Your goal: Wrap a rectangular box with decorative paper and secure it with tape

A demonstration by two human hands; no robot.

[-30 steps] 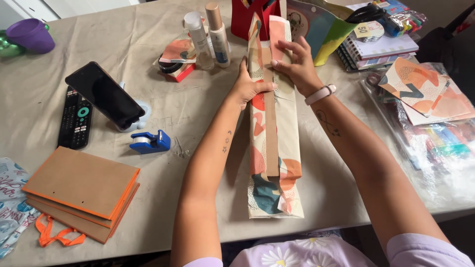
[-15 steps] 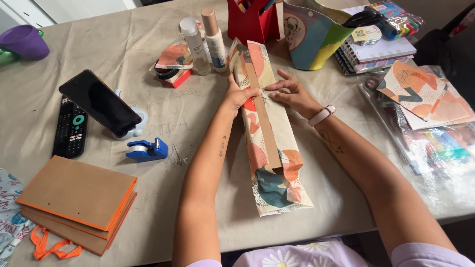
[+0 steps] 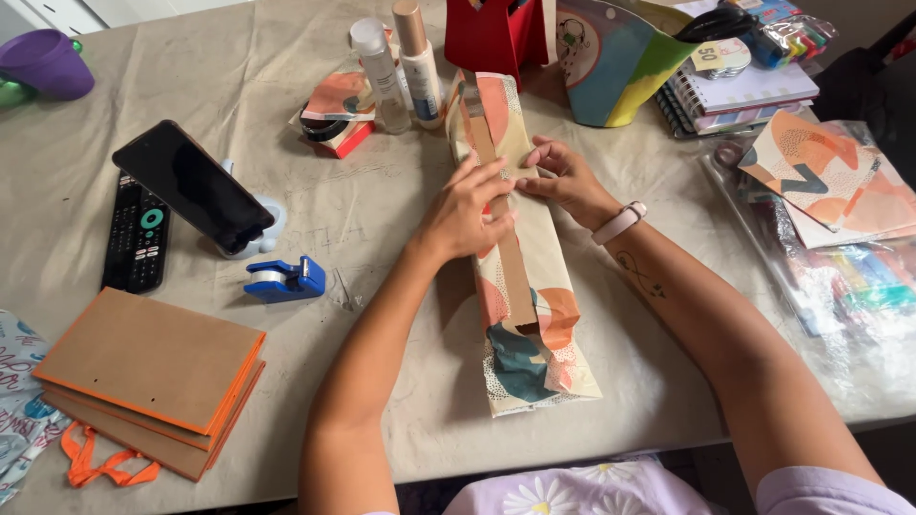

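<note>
Nearest the camera, two forearms reach out over the cloth-covered surface (image 3: 401,420). Between them lies a long wrapped parcel (image 3: 523,286) in patterned paper, cream with orange and dark teal shapes, running lengthwise away from the person. Its near end (image 3: 534,386) looks folded shut and lies flat. A brown strip (image 3: 510,277) runs along the top of the parcel, over what seems to be the long seam.

At the middle of the parcel both hands meet. The left hand (image 3: 468,215) lies palm down on the paper, its fingers (image 3: 491,176) spread and pressing on the strip. The right hand (image 3: 563,176), with a pale band at the wrist, comes in from the other side, its fingers curled and pressing the paper edge by the strip; I cannot tell whether they pinch it.

As a judgement, the wrapping is well along: the paper is round the thing, the seam is being held down, and the near end is closed. The far end (image 3: 482,91) is hard to read, so whether it is closed stays open.

To the left lie a blue tape dispenser (image 3: 284,279), a stack of brown boards (image 3: 143,377), a remote control (image 3: 136,234) and a phone on a stand (image 3: 196,186). Further off stand two bottles (image 3: 401,62), a red container (image 3: 491,33), a colourful bag (image 3: 611,62) and notebooks (image 3: 739,91).
</note>
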